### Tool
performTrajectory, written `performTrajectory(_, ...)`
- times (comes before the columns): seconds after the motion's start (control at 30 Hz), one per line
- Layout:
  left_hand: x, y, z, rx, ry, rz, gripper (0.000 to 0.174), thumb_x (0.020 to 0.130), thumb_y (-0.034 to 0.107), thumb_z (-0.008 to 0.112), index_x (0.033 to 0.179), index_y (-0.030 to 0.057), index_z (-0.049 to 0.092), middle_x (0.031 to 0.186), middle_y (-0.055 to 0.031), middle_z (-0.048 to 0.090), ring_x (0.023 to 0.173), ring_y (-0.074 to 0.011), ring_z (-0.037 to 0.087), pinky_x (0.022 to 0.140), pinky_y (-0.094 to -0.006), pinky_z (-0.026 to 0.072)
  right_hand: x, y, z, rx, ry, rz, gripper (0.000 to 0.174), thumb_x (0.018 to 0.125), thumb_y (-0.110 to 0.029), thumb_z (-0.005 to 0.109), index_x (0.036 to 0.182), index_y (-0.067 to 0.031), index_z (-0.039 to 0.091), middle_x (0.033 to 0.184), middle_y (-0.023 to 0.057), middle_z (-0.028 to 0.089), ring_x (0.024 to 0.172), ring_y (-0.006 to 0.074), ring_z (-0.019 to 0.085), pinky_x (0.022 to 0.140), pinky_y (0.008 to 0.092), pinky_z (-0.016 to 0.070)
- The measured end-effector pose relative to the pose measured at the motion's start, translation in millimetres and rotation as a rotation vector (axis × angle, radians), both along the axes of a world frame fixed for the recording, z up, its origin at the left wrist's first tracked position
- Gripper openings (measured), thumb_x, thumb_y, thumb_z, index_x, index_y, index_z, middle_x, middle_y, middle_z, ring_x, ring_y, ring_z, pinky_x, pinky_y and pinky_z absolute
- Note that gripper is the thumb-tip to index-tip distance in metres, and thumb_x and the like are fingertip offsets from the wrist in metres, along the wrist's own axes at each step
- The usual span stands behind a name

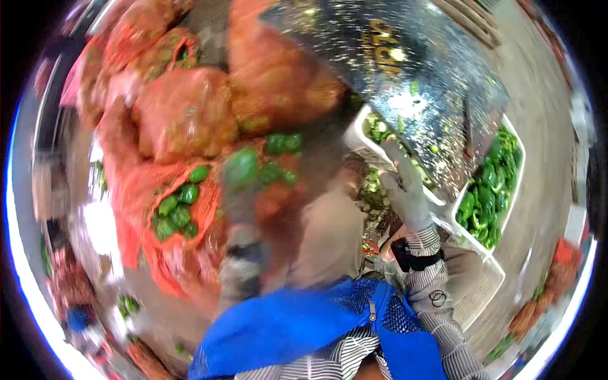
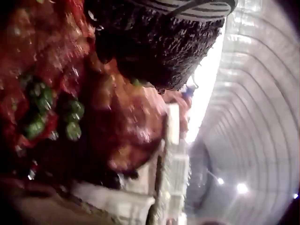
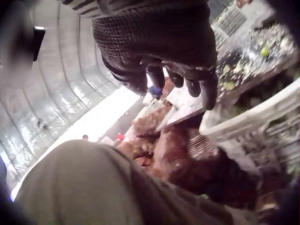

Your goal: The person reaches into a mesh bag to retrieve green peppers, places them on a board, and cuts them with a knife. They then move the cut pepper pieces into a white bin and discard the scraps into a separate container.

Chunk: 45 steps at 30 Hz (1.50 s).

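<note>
My gloved left hand [image 1: 239,206], blurred in the head view, grips a green bell pepper [image 1: 240,167] over the red mesh sacks. In the left wrist view the dark glove [image 2: 159,47] hides most of that pepper. Below and around it, more green peppers [image 1: 180,215] lie in the mouth of an opened red mesh sack [image 1: 142,190]. My gloved right hand [image 1: 406,195] is empty, fingers loosely extended, above a white crate [image 1: 362,140] of pepper scraps. From the right wrist view, the right fingers [image 3: 209,91] hang near the crate's rim.
A dark board [image 1: 437,76] strewn with seeds and bits lies ahead on the right. Beside it stands a white crate [image 1: 522,166] full of green peppers. Full mesh sacks [image 1: 187,114] are piled at the left. My knee [image 1: 329,234] is between the hands.
</note>
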<state>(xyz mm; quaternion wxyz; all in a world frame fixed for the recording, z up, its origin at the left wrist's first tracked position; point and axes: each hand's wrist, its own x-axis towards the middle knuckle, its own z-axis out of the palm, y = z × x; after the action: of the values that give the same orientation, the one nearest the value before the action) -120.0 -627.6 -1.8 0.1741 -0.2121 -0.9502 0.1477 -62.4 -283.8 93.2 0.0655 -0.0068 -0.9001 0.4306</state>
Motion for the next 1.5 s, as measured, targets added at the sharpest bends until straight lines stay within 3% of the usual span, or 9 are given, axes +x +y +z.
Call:
performTrajectory(0.07, -12.0, 106.3, 49.1, 1.756, -0.858, -0.079, 0.052, 0.084, 0.012, 0.068, 0.132, 0.0052, 0.050, 0.125, -0.0116, 0.058, 0.117, -0.0231, 0.054, 0.100, -0.0352, 0.0437, -26.1, -22.2, 3.6, -0.264, -0.230, -0.098, 0.059, 0.093, -0.026, 0.060, 0.143, -0.0034, 0.040, 0.139, 0.0192, 0.049, 0.130, 0.0280, 0.046, 0.102, 0.0353, 0.0430)
performTrajectory(0.27, -53.6, 132.2, 65.7, 1.251, -0.397, -0.526, 0.058, 0.077, 0.026, 0.074, 0.127, 0.0060, 0.055, 0.129, -0.0153, 0.056, 0.125, -0.0310, 0.050, 0.105, -0.0408, 0.0405, -127.2, 103.1, -50.4, 0.642, 0.015, -0.173, 0.047, 0.095, -0.037, 0.057, 0.133, -0.0108, 0.056, 0.139, 0.0187, 0.050, 0.130, 0.0322, 0.044, 0.109, 0.0407, 0.0340)
performTrajectory(0.53, 15.8, -191.5, -18.4, 1.031, 0.127, 0.928, 0.029, 0.080, 0.020, 0.069, 0.106, 0.0079, 0.063, 0.105, -0.0151, 0.065, 0.095, -0.0308, 0.062, 0.083, -0.0383, 0.0499, -148.3, 150.1, -108.0, 0.690, -0.155, -0.343, 0.063, 0.099, -0.056, 0.032, 0.134, -0.0091, 0.054, 0.139, 0.0193, 0.049, 0.127, 0.0382, 0.047, 0.104, 0.0414, 0.0384)
performTrajectory(0.73, 75.9, -348.7, -106.2, 1.376, -0.221, 0.875, 0.043, 0.081, 0.015, 0.063, 0.124, 0.0075, 0.058, 0.111, -0.0104, 0.065, 0.099, -0.0234, 0.061, 0.086, -0.0337, 0.0501, -145.7, 187.3, -125.9, 0.561, -0.045, -0.453, 0.059, 0.099, -0.054, 0.040, 0.132, -0.0073, 0.056, 0.133, 0.0203, 0.055, 0.123, 0.0358, 0.052, 0.100, 0.0401, 0.0407)
performTrajectory(0.8, 74.5, -317.8, -79.8, 1.320, -0.158, 1.397, 0.088, 0.064, 0.012, 0.085, 0.136, 0.0072, 0.035, 0.115, -0.0126, 0.062, 0.098, -0.0279, 0.063, 0.084, -0.0386, 0.0550, -140.4, 178.9, -125.4, 0.621, 0.038, -0.454, 0.058, 0.099, -0.053, 0.041, 0.132, -0.0086, 0.056, 0.135, 0.0204, 0.053, 0.122, 0.0367, 0.052, 0.101, 0.0404, 0.0409)
performTrajectory(0.97, 82.4, -271.2, -52.7, 1.264, -0.010, 1.294, 0.080, 0.067, 0.025, 0.082, 0.137, 0.0080, 0.045, 0.123, -0.0102, 0.059, 0.110, -0.0267, 0.058, 0.096, -0.0378, 0.0475, -132.7, 145.9, -105.7, 0.637, 0.034, -0.396, 0.053, 0.100, -0.049, 0.039, 0.132, -0.0108, 0.056, 0.135, 0.0190, 0.053, 0.121, 0.0378, 0.053, 0.099, 0.0426, 0.0436)
performTrajectory(1.13, 2.1, -84.6, -5.7, 1.270, 0.139, 0.561, 0.066, 0.070, 0.026, 0.082, 0.124, 0.0074, 0.048, 0.111, -0.0104, 0.060, 0.101, -0.0240, 0.060, 0.084, -0.0349, 0.0510, -135.2, 119.1, -84.9, 0.583, -0.021, -0.374, 0.053, 0.101, -0.048, 0.039, 0.139, -0.0117, 0.048, 0.139, 0.0198, 0.050, 0.124, 0.0391, 0.050, 0.101, 0.0433, 0.0423)
performTrajectory(1.3, -112.9, 146.6, 38.8, 1.642, -0.661, -0.090, 0.074, 0.065, 0.028, 0.083, 0.125, 0.0051, 0.047, 0.118, -0.0172, 0.058, 0.109, -0.0327, 0.058, 0.095, -0.0422, 0.0470, -134.9, 99.9, -64.3, 0.579, 0.319, -0.086, 0.055, 0.101, -0.042, 0.039, 0.148, -0.0122, 0.037, 0.151, 0.0191, 0.035, 0.137, 0.0373, 0.035, 0.110, 0.0460, 0.0333)
performTrajectory(1.5, -164.6, 298.8, -3.6, 0.519, -1.014, -0.420, 0.054, 0.083, 0.033, 0.061, 0.131, 0.0096, 0.056, 0.117, -0.0172, 0.065, 0.107, -0.0348, 0.063, 0.093, -0.0436, 0.0498, -147.0, 115.8, -76.0, 0.937, 0.191, 0.184, 0.048, 0.103, -0.042, 0.036, 0.144, -0.0195, 0.044, 0.152, 0.0044, 0.038, 0.143, 0.0346, 0.026, 0.117, 0.0429, 0.0211)
